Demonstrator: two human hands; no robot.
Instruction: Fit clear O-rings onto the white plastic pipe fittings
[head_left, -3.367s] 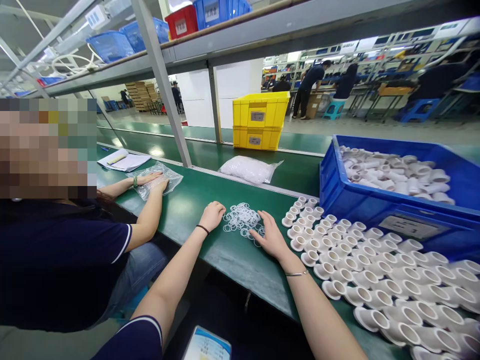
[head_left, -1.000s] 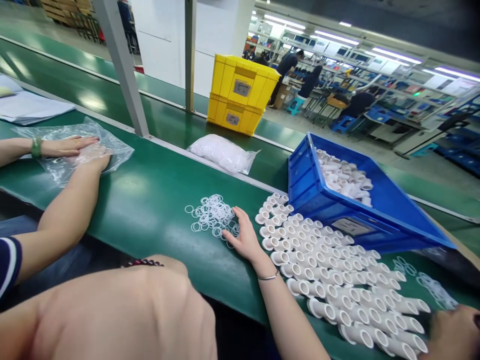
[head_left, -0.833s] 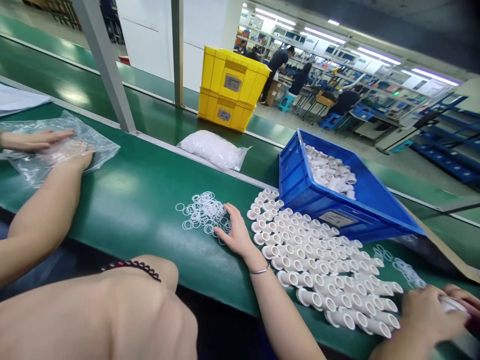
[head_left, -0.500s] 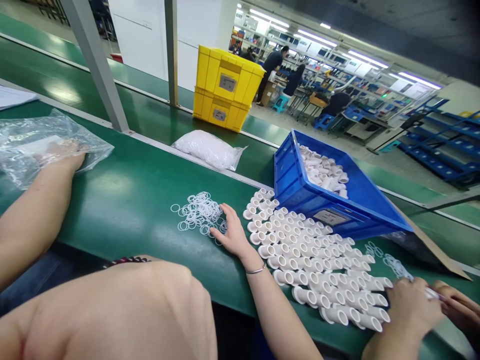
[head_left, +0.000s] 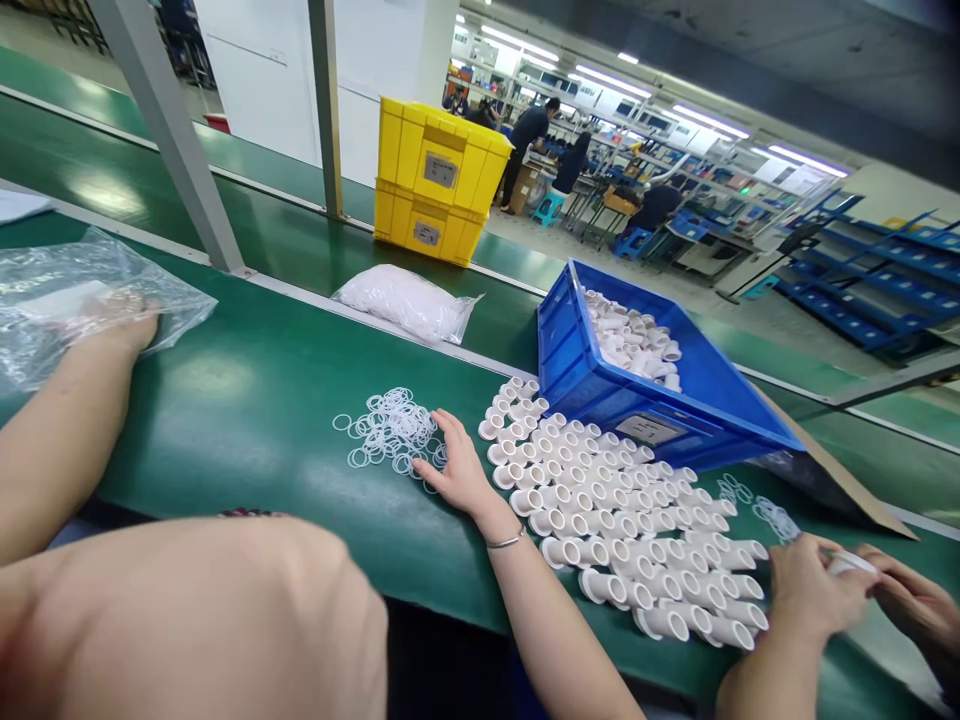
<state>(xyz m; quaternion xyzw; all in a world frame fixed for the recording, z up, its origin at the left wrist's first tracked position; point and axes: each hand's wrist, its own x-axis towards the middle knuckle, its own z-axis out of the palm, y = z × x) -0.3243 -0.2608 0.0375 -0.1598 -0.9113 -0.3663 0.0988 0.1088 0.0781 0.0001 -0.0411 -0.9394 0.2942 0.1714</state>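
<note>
My right hand (head_left: 454,470) lies flat on the green belt (head_left: 255,400), fingers stretched out and touching the near edge of a loose pile of white rubber rings (head_left: 386,435). It holds nothing. Just right of it lie rows of white plastic tube fittings (head_left: 615,520). My left forearm (head_left: 187,620) is raised close to the camera and fills the lower left, with a dark bead bracelet (head_left: 247,513) at its top edge. The left hand itself does not show.
A tilted blue crate (head_left: 577,385) of fittings rests behind the rows. A bag of white rings (head_left: 405,300) and stacked yellow crates (head_left: 439,180) lie beyond. A co-worker's hands (head_left: 817,590) at right hold a fitting. Another person's hand (head_left: 120,320) is on a clear bag at left.
My left arm has lifted from the ring pile up toward the camera. The view has swung right and down. My right hand stays by the rings. A co-worker's hands have come into view at right.
</note>
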